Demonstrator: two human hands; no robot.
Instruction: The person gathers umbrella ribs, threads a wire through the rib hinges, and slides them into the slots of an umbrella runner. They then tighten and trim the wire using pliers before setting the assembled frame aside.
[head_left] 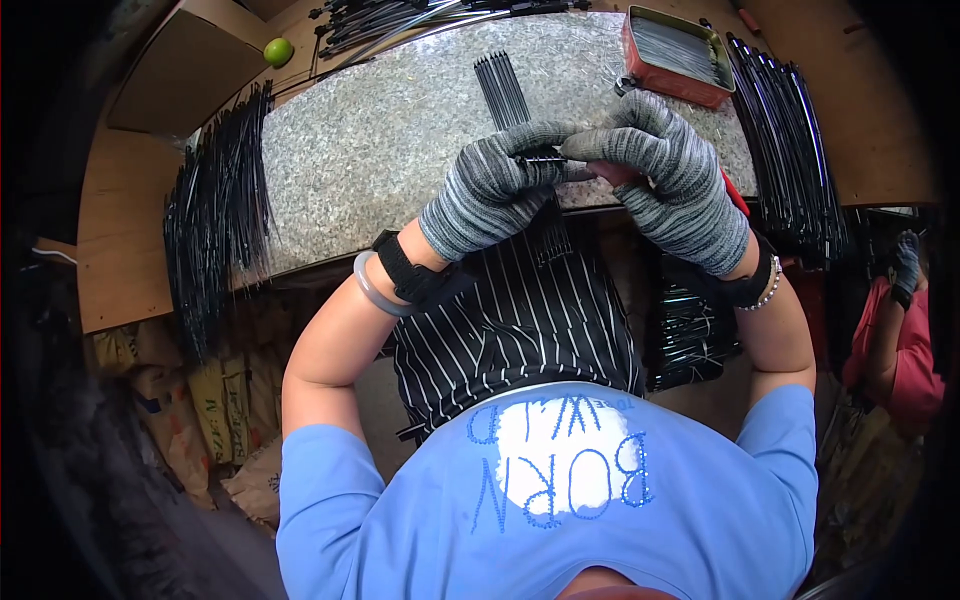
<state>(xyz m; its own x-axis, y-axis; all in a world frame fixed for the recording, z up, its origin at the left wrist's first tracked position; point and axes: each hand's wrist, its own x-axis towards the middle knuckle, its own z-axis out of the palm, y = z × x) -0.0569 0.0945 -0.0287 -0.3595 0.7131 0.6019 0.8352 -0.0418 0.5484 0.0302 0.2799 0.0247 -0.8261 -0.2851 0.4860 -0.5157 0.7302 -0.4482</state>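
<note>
My left hand [490, 185], in a grey striped knit glove, is closed around a flat row of thin black rods [502, 92] near the front edge of the worktop. The rods' tips point away from me on the stone, and their near ends [552, 235] hang over the edge. My right hand [670, 175], gloved alike, is closed with its fingertips meeting the left hand's at the row. A red-handled tool [735, 191] shows along its outer side; the tool's working end is hidden.
The speckled stone worktop [370, 150] has bundles of black rods at its left [215, 200] and right [790, 140]. A red tin [680, 75] of fine wires stands far right. Behind lie a cardboard box [185, 65] and a green ball-shaped thing [278, 52]. Another person's arm [885, 330] shows at right.
</note>
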